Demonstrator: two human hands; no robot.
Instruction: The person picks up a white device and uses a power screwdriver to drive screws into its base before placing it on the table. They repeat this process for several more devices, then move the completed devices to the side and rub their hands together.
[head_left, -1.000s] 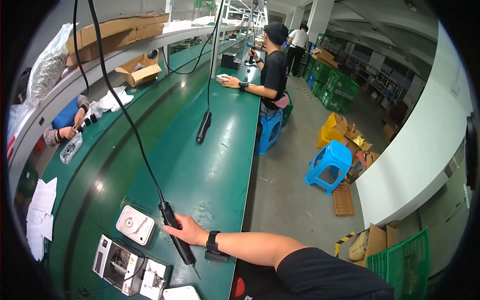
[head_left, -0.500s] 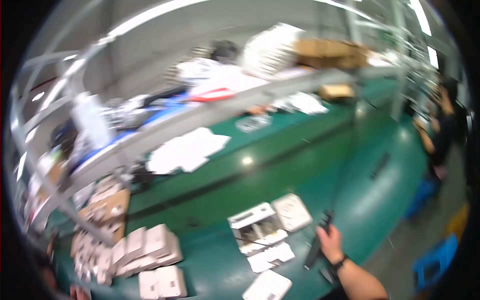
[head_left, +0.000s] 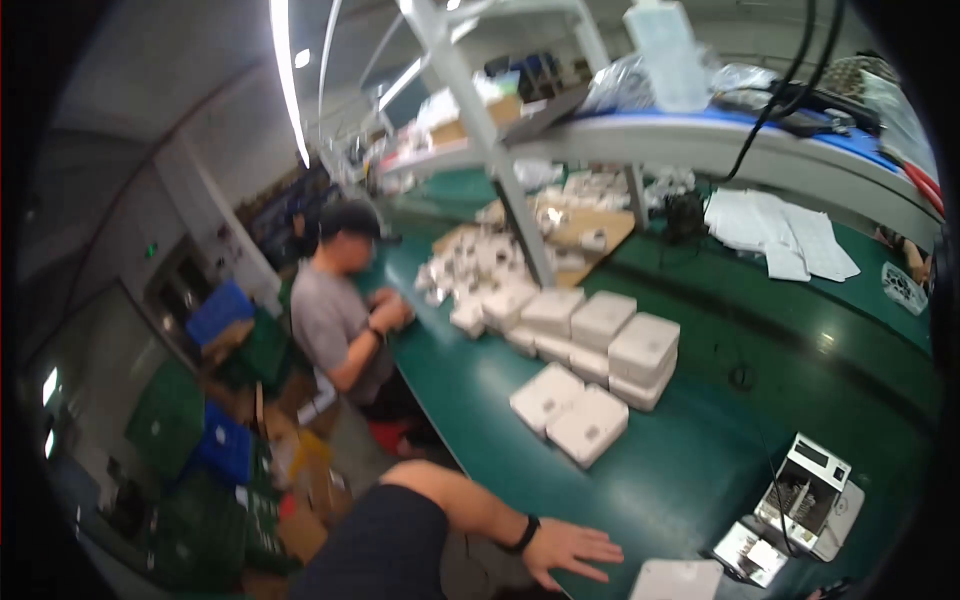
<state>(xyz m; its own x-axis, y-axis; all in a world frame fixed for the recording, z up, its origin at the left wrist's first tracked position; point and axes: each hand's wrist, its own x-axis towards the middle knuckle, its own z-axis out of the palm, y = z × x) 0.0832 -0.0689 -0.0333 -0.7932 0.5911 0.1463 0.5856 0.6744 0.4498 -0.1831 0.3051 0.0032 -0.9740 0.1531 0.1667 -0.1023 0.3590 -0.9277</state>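
My left hand (head_left: 572, 548) is stretched out palm down over the near edge of the green worktable (head_left: 480, 425), fingers spread and nothing held. A black band circles its wrist. Whether it rests on the table I cannot tell. Nearest to its fingertips lies a white flat cover (head_left: 676, 578), cut off by the lower rim. Further right sits an open white housing (head_left: 822, 458) with metal parts inside, a smaller open white piece (head_left: 750, 552) beside it. My right hand is not visible; a dark shape at the lower right rim is too cropped to name.
Stacked white plastic housings (head_left: 640, 350) stand mid-table, with two more (head_left: 588, 422) in front. Small white parts cover a cardboard sheet (head_left: 600, 232). A co-worker (head_left: 340, 310) stands at the table's left side. A grey shelf post (head_left: 520, 220) rises from the table. A thin cable hangs near the open housing.
The view has swung left, bringing the co-worker and my left arm into sight. My right hand, earlier holding a black stick-shaped tool at the right, has left the picture.
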